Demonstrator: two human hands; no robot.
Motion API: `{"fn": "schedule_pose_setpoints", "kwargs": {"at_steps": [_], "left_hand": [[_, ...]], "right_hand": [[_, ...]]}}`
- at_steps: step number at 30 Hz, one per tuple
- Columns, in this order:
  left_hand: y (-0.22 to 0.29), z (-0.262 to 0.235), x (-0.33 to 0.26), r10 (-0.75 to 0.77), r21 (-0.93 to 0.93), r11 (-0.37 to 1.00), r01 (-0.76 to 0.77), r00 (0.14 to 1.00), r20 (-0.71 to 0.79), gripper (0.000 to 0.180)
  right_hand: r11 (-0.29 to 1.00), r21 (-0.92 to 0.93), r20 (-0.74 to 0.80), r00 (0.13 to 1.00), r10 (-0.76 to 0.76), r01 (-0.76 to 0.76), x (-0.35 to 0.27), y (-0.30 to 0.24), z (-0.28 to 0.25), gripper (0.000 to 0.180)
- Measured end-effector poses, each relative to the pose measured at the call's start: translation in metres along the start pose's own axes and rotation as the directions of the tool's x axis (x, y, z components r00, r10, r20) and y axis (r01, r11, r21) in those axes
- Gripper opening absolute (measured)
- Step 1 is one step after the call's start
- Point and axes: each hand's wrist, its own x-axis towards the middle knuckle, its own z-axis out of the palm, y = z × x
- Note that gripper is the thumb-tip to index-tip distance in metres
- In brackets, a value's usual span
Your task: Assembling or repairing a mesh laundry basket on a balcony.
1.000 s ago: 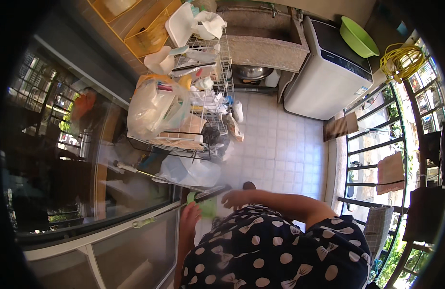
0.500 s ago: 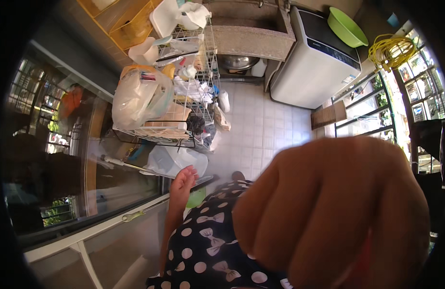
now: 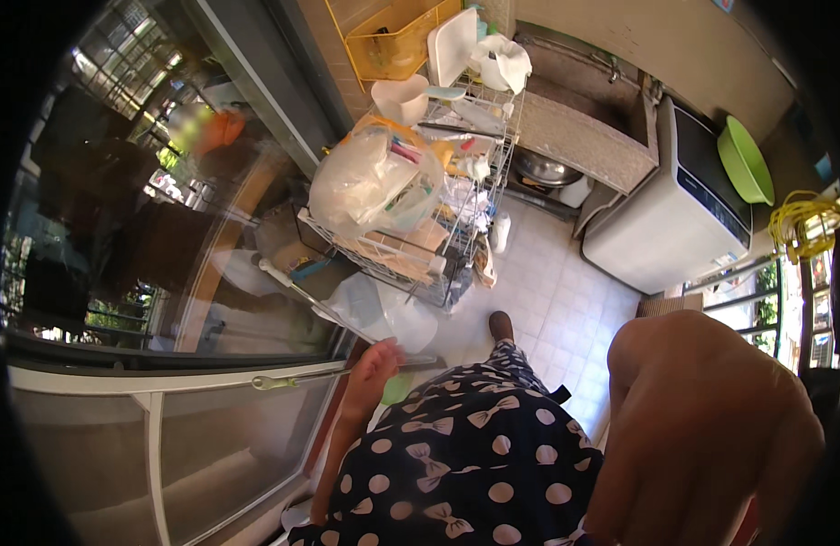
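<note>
From my remote seat, working left to right: the sliding glass door (image 3: 165, 273) takes up the left side, and a thin metal pole (image 3: 302, 377) lies across its lower frame. The left hand (image 3: 373, 362) is still wrapped around that pole, fingers closed on it, just as it was a second ago. A small green object (image 3: 397, 389) sits just beneath the hand; I cannot tell what it is.

Above the hand stands one wire rack (image 3: 456, 227), loaded with one bulging clear plastic bag (image 3: 374, 187), and one yellow basket (image 3: 393, 41) hangs above it. One foot (image 3: 501, 325) shows on the tiled floor (image 3: 556, 300).

Further right I count one washing machine (image 3: 666, 218), one green basin (image 3: 746, 164) and one coil of yellow hose (image 3: 802, 223).

What has changed is the right hand (image 3: 711, 437). Half a second ago it filled the lower view as a fist; it has since drifted toward the right edge, close to the lens. I cannot tell whether its fingers are curled or spread, and I see nothing in it. So the pole stays with the left hand alone.
</note>
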Motion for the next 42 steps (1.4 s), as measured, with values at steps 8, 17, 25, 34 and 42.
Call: {"fn": "schedule_pose_setpoints", "kwargs": {"at_steps": [8,17,25,34,42], "left_hand": [[0.111,0.089,0.082,0.311,0.137,0.944,-0.3,0.948,-0.073,0.033],[0.213,0.129,0.144,0.637,0.646,0.719,-0.256,0.614,-0.466,0.023],[0.204,0.107,0.161,0.674,0.859,0.504,0.09,0.582,-0.456,0.025],[0.205,0.093,0.175,0.732,0.932,0.295,0.211,0.577,-0.363,0.031],[0.214,0.072,0.172,0.704,0.946,0.292,0.141,0.638,-0.313,0.017]], "right_hand": [[0.971,0.222,0.118,0.991,0.06,-0.086,-0.003,-0.065,-0.106,0.013],[0.935,0.338,0.148,0.987,0.058,-0.106,-0.038,-0.142,-0.2,0.012],[0.885,0.448,0.213,0.977,0.03,-0.125,-0.045,-0.142,-0.255,0.009],[0.896,0.409,0.164,0.98,0.115,-0.173,-0.031,-0.134,-0.261,0.007],[0.917,0.133,0.125,0.925,0.36,-0.375,0.032,-0.111,-0.252,0.006]]}}
